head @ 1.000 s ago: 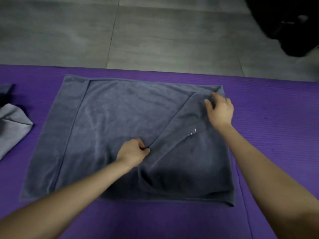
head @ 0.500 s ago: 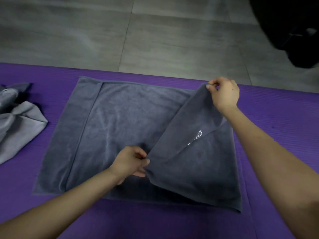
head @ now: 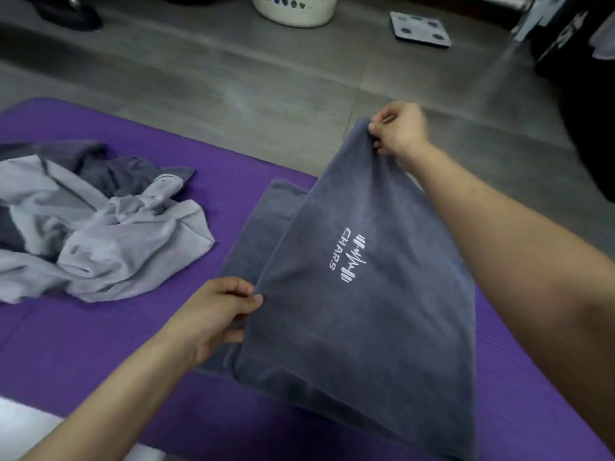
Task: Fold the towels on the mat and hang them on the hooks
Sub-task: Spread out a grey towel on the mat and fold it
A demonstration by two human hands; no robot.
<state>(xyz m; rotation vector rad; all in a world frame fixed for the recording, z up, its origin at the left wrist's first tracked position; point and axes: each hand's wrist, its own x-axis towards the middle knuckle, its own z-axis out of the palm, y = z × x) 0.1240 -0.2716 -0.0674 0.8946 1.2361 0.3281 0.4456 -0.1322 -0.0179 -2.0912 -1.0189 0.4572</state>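
A dark grey towel (head: 359, 327) with a white embroidered logo lies partly on the purple mat (head: 83, 347). Its upper layer is lifted off the mat like a tent. My right hand (head: 397, 129) pinches the far corner and holds it high. My left hand (head: 213, 316) pinches the near corner of the same layer, low over the mat. A strip of the towel's lower layer shows at the left, flat on the mat.
A crumpled heap of light grey and dark grey towels (head: 100, 224) lies on the mat at the left. Beyond the mat, on the grey tiled floor, stand a white laundry basket (head: 294, 10) and a bathroom scale (head: 421, 29). Dark objects fill the far right.
My right hand has lifted the towel's far corner up and to the left, raising the layer off the mat. The left hand keeps its pinch. The view has swung left, showing the towel heap.
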